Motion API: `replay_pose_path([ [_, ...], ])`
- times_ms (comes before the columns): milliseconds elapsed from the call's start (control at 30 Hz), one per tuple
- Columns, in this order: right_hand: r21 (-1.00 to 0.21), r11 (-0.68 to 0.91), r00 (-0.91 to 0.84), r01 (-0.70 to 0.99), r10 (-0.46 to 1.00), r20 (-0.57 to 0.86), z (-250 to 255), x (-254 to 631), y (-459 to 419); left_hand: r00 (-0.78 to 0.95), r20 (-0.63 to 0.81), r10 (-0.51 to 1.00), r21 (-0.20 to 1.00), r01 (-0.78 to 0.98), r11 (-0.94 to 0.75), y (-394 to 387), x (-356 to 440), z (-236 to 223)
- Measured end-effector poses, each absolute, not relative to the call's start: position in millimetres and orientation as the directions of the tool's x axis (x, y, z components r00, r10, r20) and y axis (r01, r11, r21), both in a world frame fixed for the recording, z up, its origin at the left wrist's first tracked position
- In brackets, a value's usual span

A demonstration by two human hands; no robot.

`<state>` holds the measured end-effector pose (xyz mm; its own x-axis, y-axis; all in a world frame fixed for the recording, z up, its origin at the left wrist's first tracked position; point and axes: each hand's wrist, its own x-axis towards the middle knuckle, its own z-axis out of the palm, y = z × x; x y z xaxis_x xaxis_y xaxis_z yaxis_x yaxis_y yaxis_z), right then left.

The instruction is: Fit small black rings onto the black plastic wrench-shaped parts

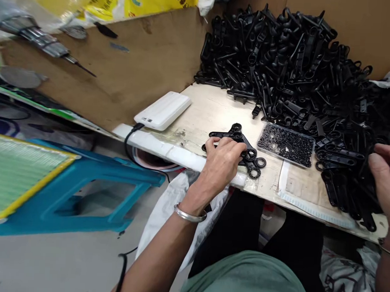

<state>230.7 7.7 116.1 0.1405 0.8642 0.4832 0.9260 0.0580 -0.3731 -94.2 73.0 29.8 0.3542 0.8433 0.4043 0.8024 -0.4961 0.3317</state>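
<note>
My left hand (225, 158) is curled over a small group of black plastic arms (236, 129) with ring-shaped ends, near the table's front edge. Its fingers close on one of these parts, mostly hidden under the palm. A loose black ring (260, 162) lies just right of them. At the right edge of the view, my right hand (386, 171) is beside a batch of black plastic arms (339, 158), thumb and forefinger apart. Its other fingers are partly cut off. Between the hands sits a clear shallow box (285, 143) full of tiny black pieces, perhaps screws.
A large heap of black plastic arms (273, 59) fills the back right. On the left are a white power bank (163, 110) with a cable and a hanging electric screwdriver (47, 42). A cardboard wall (153, 54) borders the worktop; a blue stool (92, 193) stands below.
</note>
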Motion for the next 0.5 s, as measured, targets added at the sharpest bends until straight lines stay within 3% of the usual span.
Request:
replay_pose_path([
  [33, -0.368, 0.060, 0.168, 0.928, 0.814, 0.556, 116.2, 218.9, 8.6, 0.360, 0.395, 0.845, 0.328, 0.804, -0.496, 73.7, -93.9, 30.1],
  [133, -0.421, 0.096, 0.172, 0.902, 0.814, 0.555, 110.1, 200.4, 11.9, 0.374, 0.361, 0.854, 0.296, 0.822, -0.486, 78.4, -93.3, 29.9],
  [233, -0.554, 0.118, 0.199, 0.824, 0.855, 0.479, 97.9, 201.0, 15.9, 0.371, 0.335, 0.866, 0.287, 0.835, -0.469, 84.5, -94.4, 31.0],
  [333, -0.638, 0.052, 0.188, 0.768, 0.934, 0.302, 86.9, 205.2, 23.3, 0.364, 0.372, 0.854, 0.317, 0.815, -0.485, 85.0, -95.3, 37.4],
  [500, -0.459, 0.068, 0.017, 0.886, 0.984, 0.179, 76.3, 198.9, 49.5, 0.417, 0.498, 0.760, 0.334, 0.717, -0.612, 65.5, -75.5, 52.2],
])
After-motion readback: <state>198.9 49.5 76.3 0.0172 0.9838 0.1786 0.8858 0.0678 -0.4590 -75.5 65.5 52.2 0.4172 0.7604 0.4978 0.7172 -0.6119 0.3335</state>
